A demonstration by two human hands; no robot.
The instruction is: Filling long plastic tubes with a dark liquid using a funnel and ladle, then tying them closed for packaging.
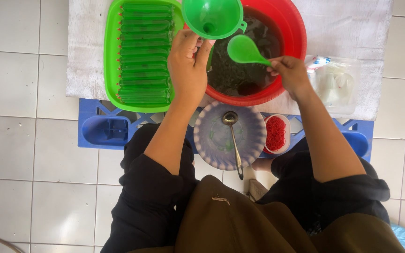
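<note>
Green plastic funnel (213, 17), 12 o'clock, gripped by left hand (188, 70) over red plastic basin (289, 28); right hand (290, 72) grips green plastic ladle (244, 50). Green tray of filled tubes (144, 54) at 10 o'clock; patterned bowl with metal spoon (233, 136) centre; dish of red rubber bands (276, 133) beside it.

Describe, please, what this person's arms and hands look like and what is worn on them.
Both forearms are bare, with dark black sleeves pushed up and bunched near the elbows. The left hand and the right hand are bare: no gloves, and no rings, watch or bracelet show from this view.
</note>
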